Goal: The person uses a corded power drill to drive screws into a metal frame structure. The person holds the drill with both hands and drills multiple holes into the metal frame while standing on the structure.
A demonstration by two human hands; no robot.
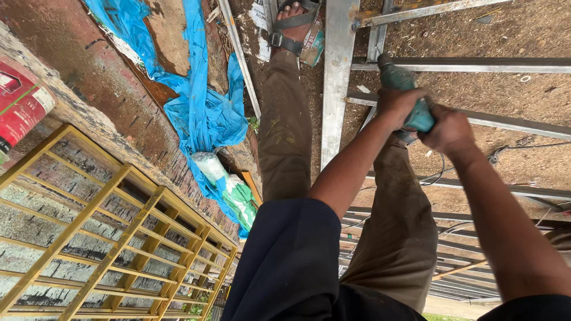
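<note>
Both my hands grip a teal power tool (pixel 402 89) held out in front of me. My left hand (pixel 397 104) wraps its body from the left. My right hand (pixel 447 129) closes on its handle end from the right. The tool's dark nose points at a grey metal bar (pixel 470 65) of a frame lying on the dirt ground. A cable (pixel 437 172) hangs below the tool. My legs in brown trousers (pixel 285 131) stand over the frame, one foot in a sandal (pixel 292 27).
A long grey metal upright (pixel 336 77) runs beside my leg. Blue plastic sheeting (pixel 202 113) and a green-white bag (pixel 235 193) lie by a rough wall (pixel 89 77). A yellow metal grille (pixel 119 238) fills the lower left. More metal bars (pixel 470 279) lie at lower right.
</note>
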